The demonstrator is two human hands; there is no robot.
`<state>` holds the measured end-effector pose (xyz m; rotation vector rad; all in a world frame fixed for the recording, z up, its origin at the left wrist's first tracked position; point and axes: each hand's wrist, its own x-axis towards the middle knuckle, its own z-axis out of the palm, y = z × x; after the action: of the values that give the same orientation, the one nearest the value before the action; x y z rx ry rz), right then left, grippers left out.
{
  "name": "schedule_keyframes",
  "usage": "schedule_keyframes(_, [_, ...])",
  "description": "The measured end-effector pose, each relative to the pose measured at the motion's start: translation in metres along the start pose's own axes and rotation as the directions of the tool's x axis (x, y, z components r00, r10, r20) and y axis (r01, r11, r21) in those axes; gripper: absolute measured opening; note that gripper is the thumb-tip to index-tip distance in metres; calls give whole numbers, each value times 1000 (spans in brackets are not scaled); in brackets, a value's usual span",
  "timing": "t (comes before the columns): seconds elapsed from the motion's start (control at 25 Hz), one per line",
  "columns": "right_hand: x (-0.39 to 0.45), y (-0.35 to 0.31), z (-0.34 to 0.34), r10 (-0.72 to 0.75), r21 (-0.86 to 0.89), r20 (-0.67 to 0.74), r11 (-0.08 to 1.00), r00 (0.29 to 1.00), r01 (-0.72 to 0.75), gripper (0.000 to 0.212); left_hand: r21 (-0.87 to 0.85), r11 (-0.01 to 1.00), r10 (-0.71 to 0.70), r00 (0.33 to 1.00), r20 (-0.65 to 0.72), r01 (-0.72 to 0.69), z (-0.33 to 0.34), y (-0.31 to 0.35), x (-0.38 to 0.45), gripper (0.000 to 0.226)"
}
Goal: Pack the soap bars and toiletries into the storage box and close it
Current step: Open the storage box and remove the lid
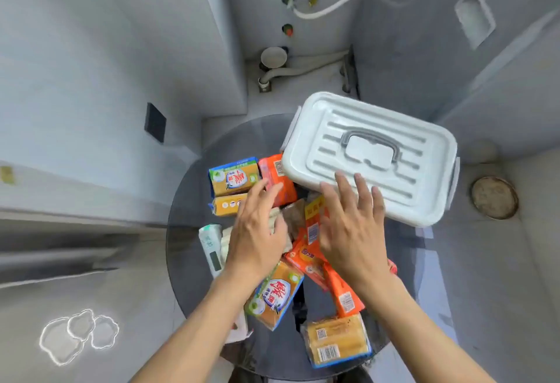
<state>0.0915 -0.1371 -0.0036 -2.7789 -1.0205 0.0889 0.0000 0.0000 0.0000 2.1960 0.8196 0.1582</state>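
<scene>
A white storage box (372, 155) with its ribbed lid and grey handle on top stands at the far right of a round dark glass table (185, 200). My right hand (353, 225) lies flat with its fingertips on the lid's near edge, holding nothing. My left hand (257, 231) hovers with fingers spread over a pile of soap packs. Yellow-and-blue soap packs (235, 176) lie beyond it, another one (274, 297) under my left wrist. Orange soap packs (306, 258) lie between my hands. A white tube (212, 246) lies to the left.
A yellow soap pack (336, 341) rests at the table's near edge. Grey walls close in on both sides. A white hose (327, 9) and a drain pipe (291, 73) run along the far wall. A round floor drain cover (494, 197) lies to the right.
</scene>
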Motion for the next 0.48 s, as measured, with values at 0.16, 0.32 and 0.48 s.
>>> schedule_keyframes(0.16, [42,16,40,-40,-111,-180,994,983,20,66,-70,985,142,972,-187,-157,31,-13,90,60])
schedule_keyframes(0.32, [49,29,65,-123,-217,-401,975,908,36,50,-468,871,102,988,-120,-147,48,-18,114,65])
schedule_keyframes(0.48, [55,37,74,-228,-315,-486,946,844,75,45,-716,698,-18,999,-26,-6,49,-25,125,55])
